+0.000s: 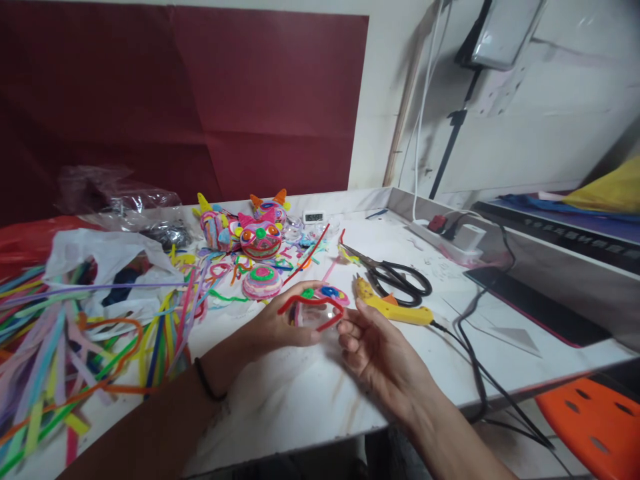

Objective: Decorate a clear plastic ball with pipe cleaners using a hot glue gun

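My left hand point(273, 327) is wrapped round a small clear plastic shell point(313, 316) with coloured trim, green and blue-pink, along its far side. A bent red pipe cleaner point(307, 301) runs across the top of the shell. At the right bend of that pipe cleaner, my right hand point(375, 350) has its thumb and fingertips closed on it. Just beyond the right hand lies a yellow hot glue gun point(400, 311). Black-handled scissors point(400, 275) rest behind the glue gun. A round pink-and-green coiled piece point(261, 283) sits past my left hand.
Colourful animal-head crafts point(261, 239) stand at the back beside a small digital clock point(315, 217). Loose pipe cleaners point(55, 360) and a white plastic bag point(100, 257) cover the left side. A power strip point(445, 241), cables and a black phone-like slab point(537, 307) lie right.
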The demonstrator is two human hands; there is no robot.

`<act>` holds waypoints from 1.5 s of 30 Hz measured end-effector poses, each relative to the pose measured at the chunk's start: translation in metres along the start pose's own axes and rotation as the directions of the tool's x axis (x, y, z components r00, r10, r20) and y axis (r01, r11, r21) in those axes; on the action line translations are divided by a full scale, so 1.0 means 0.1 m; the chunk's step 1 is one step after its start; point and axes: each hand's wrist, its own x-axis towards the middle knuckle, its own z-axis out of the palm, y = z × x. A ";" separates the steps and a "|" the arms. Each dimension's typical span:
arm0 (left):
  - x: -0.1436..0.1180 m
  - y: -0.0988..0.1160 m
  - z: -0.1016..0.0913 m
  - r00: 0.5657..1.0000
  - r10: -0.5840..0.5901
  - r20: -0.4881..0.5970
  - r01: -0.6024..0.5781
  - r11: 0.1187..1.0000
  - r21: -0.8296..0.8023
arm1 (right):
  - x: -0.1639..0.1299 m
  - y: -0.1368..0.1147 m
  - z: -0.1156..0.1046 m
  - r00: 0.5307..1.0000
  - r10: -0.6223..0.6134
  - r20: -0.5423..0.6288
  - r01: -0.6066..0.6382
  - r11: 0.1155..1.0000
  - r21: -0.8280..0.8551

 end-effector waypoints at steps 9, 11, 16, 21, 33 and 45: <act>-0.06 0.04 -0.02 0.993 0.114 0.012 -0.114 0.981 0.156 | 0.00 0.02 0.01 0.992 0.063 0.105 -0.074 0.992 0.101; -0.06 0.06 -0.01 0.992 0.130 -0.003 -0.128 0.979 0.160 | -0.01 0.03 0.03 0.990 0.062 0.128 -0.079 0.988 0.133; -0.04 0.22 0.03 0.967 0.240 -0.088 -0.240 0.971 0.005 | -0.04 0.01 0.15 0.979 -0.072 0.190 0.025 0.972 0.235; -0.02 0.48 0.12 0.755 0.450 -0.476 -0.472 0.878 0.081 | -0.07 -0.10 0.32 0.952 -0.155 0.263 0.060 0.940 0.336; -0.01 0.51 0.97 0.756 0.194 -0.624 -0.148 0.981 0.126 | -0.06 -0.04 0.45 0.920 -0.197 0.338 0.066 0.930 0.362; 0.10 0.45 1.21 0.698 0.110 -0.708 -0.176 0.984 -0.020 | -0.11 0.09 0.31 0.922 -0.185 0.340 0.033 0.912 0.409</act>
